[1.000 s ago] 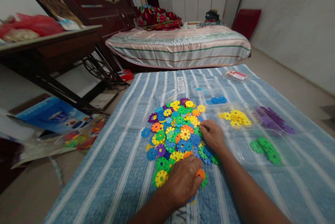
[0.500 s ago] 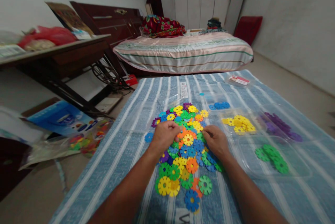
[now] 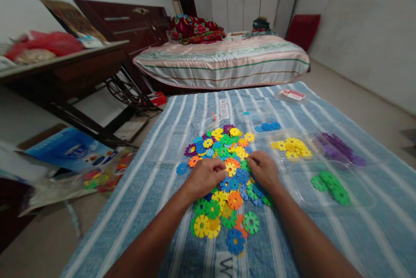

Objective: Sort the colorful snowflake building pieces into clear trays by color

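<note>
A mixed pile of flat plastic snowflake discs (image 3: 234,200) in yellow, green, blue, orange and purple lies on the striped cloth. Over the pile's left middle, my left hand (image 3: 205,177) has its fingers curled down, close to a yellow disc (image 3: 230,169). My right hand (image 3: 264,169) rests at the pile's right edge, fingers pinched beside green and blue discs. Whatever either hand may hold is hidden by the fingers. An orange disc (image 3: 213,116) shows edge-on beyond the pile, near a clear container; whether it is in the air or resting there I cannot tell.
Clear trays at the right hold yellow discs (image 3: 295,148), green discs (image 3: 331,186), purple discs (image 3: 338,147) and blue discs (image 3: 268,127). A clear container (image 3: 169,141) stands left of the pile. Farther back are a red-and-white packet (image 3: 292,94) and a bed (image 3: 224,63).
My left hand has drawn back slightly toward me. An orange disc now appears beyond the pile, and another orange disc shows at its left edge. The view has shifted a little.
</note>
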`<state>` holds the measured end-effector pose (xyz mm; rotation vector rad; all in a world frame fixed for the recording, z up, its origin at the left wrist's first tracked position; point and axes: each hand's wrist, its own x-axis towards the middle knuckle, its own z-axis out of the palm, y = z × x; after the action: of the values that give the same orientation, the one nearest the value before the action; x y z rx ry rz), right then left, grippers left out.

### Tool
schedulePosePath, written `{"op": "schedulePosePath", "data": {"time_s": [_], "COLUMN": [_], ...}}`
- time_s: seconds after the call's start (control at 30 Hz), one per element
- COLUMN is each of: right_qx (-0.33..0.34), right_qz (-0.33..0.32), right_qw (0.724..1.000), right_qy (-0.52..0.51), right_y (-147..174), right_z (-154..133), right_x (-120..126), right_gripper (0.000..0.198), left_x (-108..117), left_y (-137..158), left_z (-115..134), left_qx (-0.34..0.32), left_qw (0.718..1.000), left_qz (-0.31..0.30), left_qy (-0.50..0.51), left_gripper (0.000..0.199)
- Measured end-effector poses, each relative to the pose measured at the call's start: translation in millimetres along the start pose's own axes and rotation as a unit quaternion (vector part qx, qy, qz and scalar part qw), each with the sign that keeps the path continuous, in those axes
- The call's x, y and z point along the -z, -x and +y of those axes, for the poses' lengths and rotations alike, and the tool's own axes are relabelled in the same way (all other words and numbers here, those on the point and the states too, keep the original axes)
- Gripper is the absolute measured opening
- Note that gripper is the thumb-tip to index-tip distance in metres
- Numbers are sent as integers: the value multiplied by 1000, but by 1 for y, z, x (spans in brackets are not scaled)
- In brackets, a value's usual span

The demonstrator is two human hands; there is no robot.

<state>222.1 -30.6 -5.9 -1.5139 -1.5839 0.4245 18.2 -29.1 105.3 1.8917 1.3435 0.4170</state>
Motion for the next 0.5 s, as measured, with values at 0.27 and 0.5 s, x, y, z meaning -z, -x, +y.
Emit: {"op": "schedulePosePath", "data": {"time_s": [0.27,0.5], "right_qx": [-4,4], "right_qz": [3,-1], "right_qw": [1000,1000], "right_qy": [-4,-7], "right_y": [1,0], "right_z": [0,1], "right_x": [0,1], "right_gripper": [20,21], "left_x": [-40,-50], "left_y": [45,46], "left_z": [8,7], "left_qx": [-74,-80], "left_qw": [938,929], "left_qz": [-63,-86], "left_qy": [-334,-352], "left_gripper": [9,10]}}
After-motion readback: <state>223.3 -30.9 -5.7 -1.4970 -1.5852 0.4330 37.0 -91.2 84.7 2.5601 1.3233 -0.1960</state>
